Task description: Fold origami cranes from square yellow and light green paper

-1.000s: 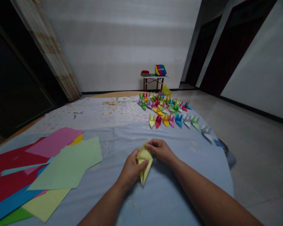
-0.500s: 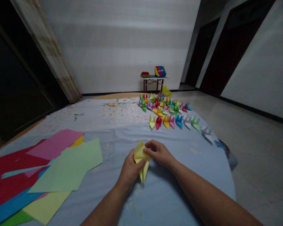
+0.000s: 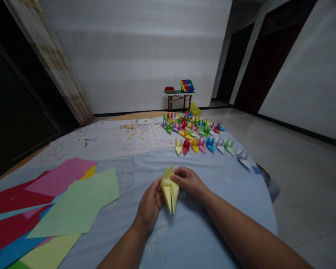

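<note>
A folded piece of yellow origami paper [image 3: 170,188] is held between both hands over the blue tablecloth, its two narrow points facing me and a wider tip pointing away. My right hand [image 3: 189,182] pinches its right edge, thumb on top and fingers behind. Along the left edge, my left hand [image 3: 151,200] holds it with the fingers curled behind the paper; those fingertips are partly hidden. Beyond the hands stands a row of finished paper cranes, among them a red crane [image 3: 186,147] and a blue crane [image 3: 210,144].
Loose coloured sheets lie at the left, a light green sheet [image 3: 78,203] and a pink sheet [image 3: 62,175] among them. A crowd of cranes fills the table's far right. Behind the table, a small stand [image 3: 181,94] bears a colourful box [image 3: 187,86] by the wall.
My left thumb has come off the front of the yellow paper, and the left hand has shifted to its side. The view has turned slightly right.
</note>
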{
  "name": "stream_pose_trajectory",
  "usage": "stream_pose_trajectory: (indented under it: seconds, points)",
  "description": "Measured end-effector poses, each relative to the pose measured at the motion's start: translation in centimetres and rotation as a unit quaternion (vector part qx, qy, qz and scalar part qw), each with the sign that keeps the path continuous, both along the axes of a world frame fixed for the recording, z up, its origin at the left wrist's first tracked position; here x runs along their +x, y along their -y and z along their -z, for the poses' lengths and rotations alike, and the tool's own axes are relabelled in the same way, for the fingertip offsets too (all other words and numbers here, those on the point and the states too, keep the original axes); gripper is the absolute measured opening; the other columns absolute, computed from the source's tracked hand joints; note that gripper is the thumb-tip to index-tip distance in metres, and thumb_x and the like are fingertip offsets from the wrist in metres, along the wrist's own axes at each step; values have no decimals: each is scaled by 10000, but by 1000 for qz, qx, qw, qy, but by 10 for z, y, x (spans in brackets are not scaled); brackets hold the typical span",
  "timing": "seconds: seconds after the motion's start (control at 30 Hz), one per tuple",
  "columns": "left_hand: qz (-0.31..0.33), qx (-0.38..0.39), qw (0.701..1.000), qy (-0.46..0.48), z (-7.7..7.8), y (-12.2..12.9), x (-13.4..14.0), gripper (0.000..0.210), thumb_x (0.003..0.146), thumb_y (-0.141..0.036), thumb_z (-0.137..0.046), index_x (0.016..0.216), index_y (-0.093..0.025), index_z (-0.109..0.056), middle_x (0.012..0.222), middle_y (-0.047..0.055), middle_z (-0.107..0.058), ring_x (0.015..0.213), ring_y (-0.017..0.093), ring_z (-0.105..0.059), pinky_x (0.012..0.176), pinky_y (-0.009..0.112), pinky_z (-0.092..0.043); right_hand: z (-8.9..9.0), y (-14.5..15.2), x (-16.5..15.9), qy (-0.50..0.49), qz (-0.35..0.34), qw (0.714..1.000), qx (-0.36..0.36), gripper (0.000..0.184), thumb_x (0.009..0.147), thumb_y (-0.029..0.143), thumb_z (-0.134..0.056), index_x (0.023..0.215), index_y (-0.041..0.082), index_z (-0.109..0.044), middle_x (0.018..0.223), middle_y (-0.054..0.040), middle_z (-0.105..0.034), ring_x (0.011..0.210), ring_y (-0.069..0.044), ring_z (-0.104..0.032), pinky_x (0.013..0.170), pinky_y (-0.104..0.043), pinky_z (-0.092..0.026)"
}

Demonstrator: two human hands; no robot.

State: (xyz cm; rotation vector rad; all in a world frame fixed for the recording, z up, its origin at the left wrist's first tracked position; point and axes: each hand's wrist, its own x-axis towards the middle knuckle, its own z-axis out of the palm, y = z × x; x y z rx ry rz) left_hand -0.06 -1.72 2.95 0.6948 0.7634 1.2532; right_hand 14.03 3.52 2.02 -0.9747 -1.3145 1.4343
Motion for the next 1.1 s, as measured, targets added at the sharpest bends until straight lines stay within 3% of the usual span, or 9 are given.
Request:
stream_pose_trajectory:
  seconds: [0.33, 0.57, 0.7, 0.9, 1.1]
  points:
    - [7, 18, 995, -93, 7, -2, -2, 417, 724, -357, -629, 1092, -166, -582, 933, 62, -682, 794, 174, -627, 703, 266, -481, -4, 3, -1, 4, -7, 1000, 3, 355, 592, 442, -699, 696, 154, -519, 593, 46, -520, 486, -55, -428, 475, -191, -327]
    - [-50, 2, 990, -135, 10, -5, -3, 374, 663, -354, -682, 952, -143, -570, 760, 26, -678, 674, 153, -633, 630, 247, -484, -7, 5, -2, 24, -9, 998, 49, 331, 636, 444, -660, 682, 163, -492, 591, 53, -476, 508, -59, -396, 486, -191, -316]
    - [-46, 4, 988, -146, 7, -4, -3, 318, 661, -377, -679, 852, -146, -575, 708, 10, -667, 640, 145, -625, 602, 238, -484, -7, 5, 0, 22, -12, 998, 65, 311, 663, 431, -645, 695, 165, -488, 608, 52, -471, 528, -65, -401, 509, -196, -325]
    - [4, 12, 985, -170, 4, -3, -3, 333, 690, -407, -643, 870, -126, -637, 770, 45, -686, 693, 175, -629, 635, 270, -500, -9, 5, 2, 14, -19, 998, 66, 316, 662, 439, -648, 705, 166, -494, 617, 45, -481, 540, -70, -417, 515, -197, -335]
    - [-22, 15, 982, -186, 6, -2, -5, 334, 640, -372, -698, 880, -139, -695, 784, 54, -709, 714, 188, -638, 709, 284, -488, -9, 6, 2, 20, -19, 997, 66, 323, 655, 448, -655, 708, 166, -506, 617, 43, -484, 540, -70, -419, 515, -196, -339]
